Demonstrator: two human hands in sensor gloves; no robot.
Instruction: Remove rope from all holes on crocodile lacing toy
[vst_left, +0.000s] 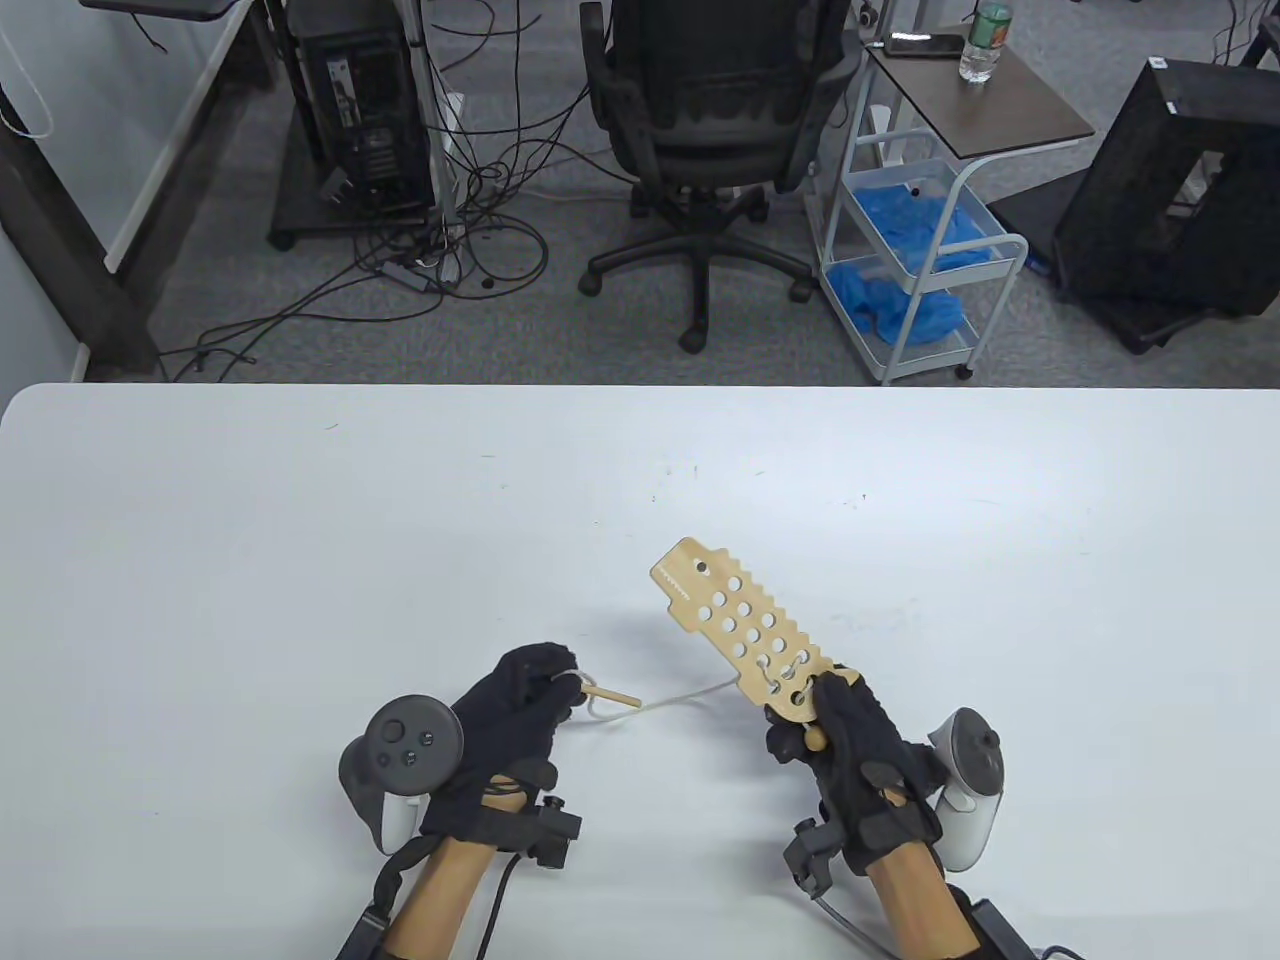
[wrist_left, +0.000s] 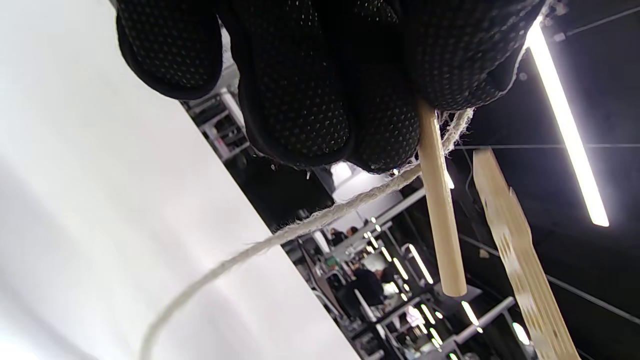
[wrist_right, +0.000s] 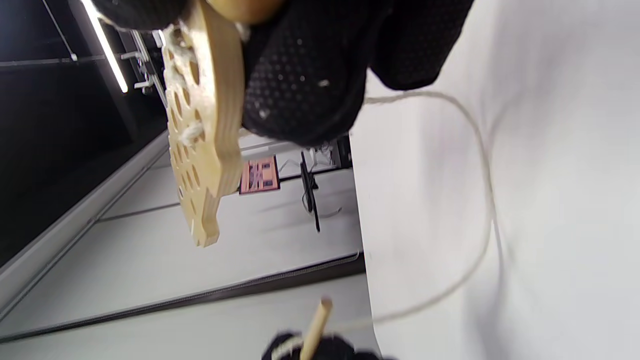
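Table view, mid-unlacing: right hand (vst_left: 850, 735) grips the crocodile board (vst_left: 740, 625) above the bench (vst_left: 300, 520), left hand (vst_left: 520, 700) pinches the rope's (vst_left: 680, 697) wooden needle (vst_left: 612, 695); next, judged, draw it from the remaining near-end holes.

Beyond the white table (vst_left: 300, 520), a black office chair (vst_left: 715, 120) sits on grey carpet. To its right, a white wire cart (vst_left: 915, 270) holds blue crumpled material, with a water bottle (vst_left: 982, 42) on its dark top. On the left, a computer tower (vst_left: 365, 110) stands over a tangle of cables (vst_left: 470, 230). A black cabinet (vst_left: 1180, 180) stands far right.
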